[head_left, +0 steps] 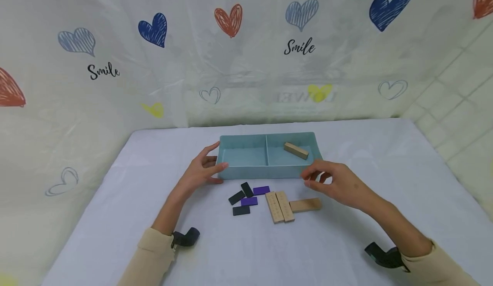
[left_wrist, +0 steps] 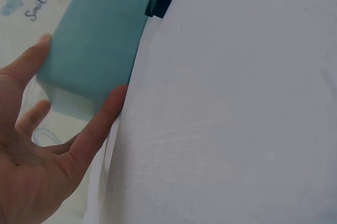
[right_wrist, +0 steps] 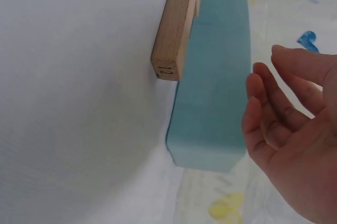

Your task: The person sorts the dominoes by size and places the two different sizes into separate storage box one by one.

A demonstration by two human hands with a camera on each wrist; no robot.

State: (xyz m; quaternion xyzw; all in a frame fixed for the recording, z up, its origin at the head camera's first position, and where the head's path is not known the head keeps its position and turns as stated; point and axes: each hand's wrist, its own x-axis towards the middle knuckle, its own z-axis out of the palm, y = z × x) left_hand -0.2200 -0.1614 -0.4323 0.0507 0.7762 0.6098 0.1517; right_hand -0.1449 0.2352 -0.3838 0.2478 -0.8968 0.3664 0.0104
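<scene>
A blue-green tray (head_left: 242, 173) with two compartments stands on the table. My left hand (head_left: 202, 169) holds its left end, the thumb at the front rim; in the left wrist view the hand (left_wrist: 58, 155) spans the tray's end (left_wrist: 100, 34). My right hand (head_left: 339, 183) hovers at the front right corner, fingers bent and apart, holding nothing; the right wrist view shows this hand (right_wrist: 295, 119) beside the tray (right_wrist: 213, 87). One wooden block (head_left: 296, 150) lies tilted in the right compartment. Two wooden blocks (head_left: 274, 207) (head_left: 285, 207) lie side by side in front, a third (head_left: 305, 205) to their right.
Left of the wooden blocks lie three black pieces (head_left: 241, 210) and two purple pieces (head_left: 249, 201), in front of the tray. A white cloth (head_left: 308, 251) covers the table. Behind it hangs a pale sheet (head_left: 254, 63) printed with hearts.
</scene>
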